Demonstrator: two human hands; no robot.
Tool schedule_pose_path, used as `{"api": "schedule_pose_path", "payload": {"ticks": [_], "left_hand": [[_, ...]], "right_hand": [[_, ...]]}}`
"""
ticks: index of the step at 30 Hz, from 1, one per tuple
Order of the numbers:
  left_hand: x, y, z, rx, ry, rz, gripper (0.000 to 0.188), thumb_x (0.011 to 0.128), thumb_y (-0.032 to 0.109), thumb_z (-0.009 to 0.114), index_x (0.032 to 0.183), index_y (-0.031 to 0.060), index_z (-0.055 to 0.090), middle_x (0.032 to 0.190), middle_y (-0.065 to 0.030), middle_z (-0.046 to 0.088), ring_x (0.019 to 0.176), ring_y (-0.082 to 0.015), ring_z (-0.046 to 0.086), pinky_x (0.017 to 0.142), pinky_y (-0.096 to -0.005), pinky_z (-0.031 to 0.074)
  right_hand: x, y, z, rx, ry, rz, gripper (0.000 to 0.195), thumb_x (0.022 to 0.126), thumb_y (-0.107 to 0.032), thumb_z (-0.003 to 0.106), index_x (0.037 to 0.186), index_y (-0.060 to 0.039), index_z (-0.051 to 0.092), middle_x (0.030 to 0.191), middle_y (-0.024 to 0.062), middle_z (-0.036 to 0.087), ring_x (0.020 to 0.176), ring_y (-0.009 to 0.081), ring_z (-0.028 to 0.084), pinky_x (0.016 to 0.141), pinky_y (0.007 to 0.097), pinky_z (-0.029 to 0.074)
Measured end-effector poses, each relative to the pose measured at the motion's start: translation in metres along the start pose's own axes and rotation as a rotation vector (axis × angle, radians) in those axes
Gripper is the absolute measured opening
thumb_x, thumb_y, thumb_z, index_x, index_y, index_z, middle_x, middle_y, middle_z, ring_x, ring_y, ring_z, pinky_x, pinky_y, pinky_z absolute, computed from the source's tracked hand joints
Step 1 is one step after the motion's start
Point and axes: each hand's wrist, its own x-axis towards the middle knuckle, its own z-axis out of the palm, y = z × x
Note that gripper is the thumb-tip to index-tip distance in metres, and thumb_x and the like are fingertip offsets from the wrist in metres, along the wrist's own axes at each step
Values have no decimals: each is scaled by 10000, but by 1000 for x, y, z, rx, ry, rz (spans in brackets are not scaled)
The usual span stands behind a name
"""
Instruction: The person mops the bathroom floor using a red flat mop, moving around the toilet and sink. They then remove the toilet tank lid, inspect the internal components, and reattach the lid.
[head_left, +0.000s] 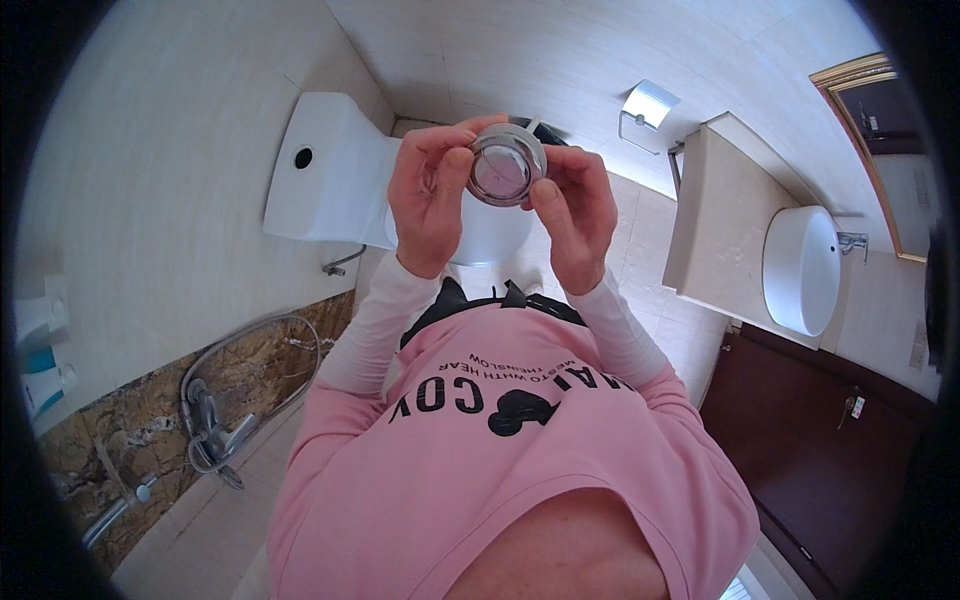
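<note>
Both my hands hold one small round object, a metallic ring or rimmed disc with a shiny, glassy-looking centre (500, 172), raised over the toilet. My left hand (431, 191) grips its left edge between thumb and fingers. The fingers and thumb of my right hand (577, 206) press on its right edge. Pink shows in the centre; whether it is reflected or seen through, I cannot tell. Below and behind the object is the white toilet bowl (495, 232), partly hidden by my hands.
The white cistern (315, 180) is at the left, with a hose shower fitting (217, 435) lower down. A paper holder (649, 109) hangs on the far wall. At the right are a counter (720, 232) with a white basin (801, 270), a gold-framed mirror (859, 135) and a dark red door (810, 427).
</note>
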Motion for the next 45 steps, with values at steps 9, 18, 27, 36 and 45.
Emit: {"api": "schedule_pose_path", "payload": {"ticks": [9,18,27,36,45], "left_hand": [[-1,7,-4,298,-218,-30,475,818,140,715,1227,53,492,1198,-83,563,1096,-174,543,922,-307,416],[-5,6,9,86,-243,-205,771,706,-36,754,1357,83,357,1215,-60,491,1134,-201,529,949,-352,473],[0,20,15,227,-292,-157,865,656,21,794,1396,130,360,1101,-76,517,953,-186,591,825,-315,520],[5,24,11,260,-374,-235,928,620,15,801,1417,165,350,1038,-115,546,856,-240,614,780,-331,531],[1,20,17,490,-392,-116,915,594,-23,803,1395,159,401,1073,-95,547,954,-239,611,827,-347,530]], "right_hand": [[4,-10,-5,216,149,321,346,961,-178,467,1267,-21,427,888,85,593,699,158,612,586,250,464],[3,-20,-22,-150,47,224,355,948,-163,492,1267,-7,476,1015,78,586,752,100,567,583,226,461],[23,-39,-54,-499,-333,-46,539,773,-141,738,1271,-55,550,1208,109,581,938,150,596,638,233,462],[28,-30,-70,-436,-511,-25,631,715,-61,770,1298,-58,528,1260,128,577,1058,207,602,775,303,531],[22,-18,-76,-337,-477,117,577,767,-108,753,1282,-2,516,1120,123,635,932,188,628,816,311,515]]}}
